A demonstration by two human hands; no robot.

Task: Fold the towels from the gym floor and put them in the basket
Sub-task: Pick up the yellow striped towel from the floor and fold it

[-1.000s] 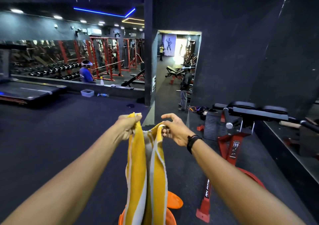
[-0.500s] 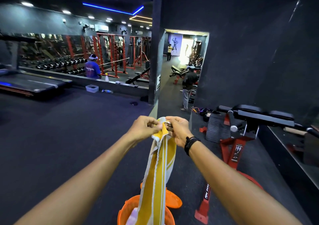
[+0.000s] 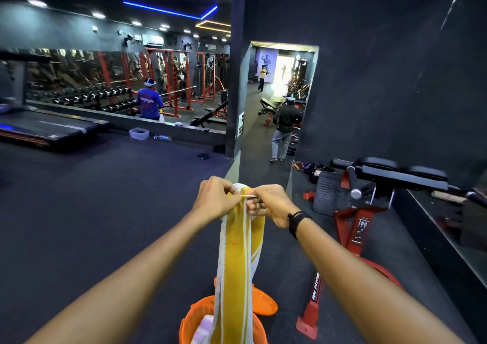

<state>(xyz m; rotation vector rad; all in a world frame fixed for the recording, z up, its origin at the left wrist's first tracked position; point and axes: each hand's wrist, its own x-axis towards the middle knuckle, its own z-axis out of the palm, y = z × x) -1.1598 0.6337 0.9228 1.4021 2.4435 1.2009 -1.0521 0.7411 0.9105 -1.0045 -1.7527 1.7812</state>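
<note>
- Towel (image 3: 241, 251) – yellow with white stripes, it hangs straight down from both hands, long axis vertical, lower end over the orange basket (image 3: 189, 322) on the floor
- Left hand (image 3: 216, 198) and right hand (image 3: 271, 204) pinch its top edges, touching each other
- A second ago the hands were apart – now the corners are joined

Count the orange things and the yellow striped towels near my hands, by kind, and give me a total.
Yellow striped towel: 1
Orange basket: 1
Orange lid beside the basket: 1
Total: 3
</note>
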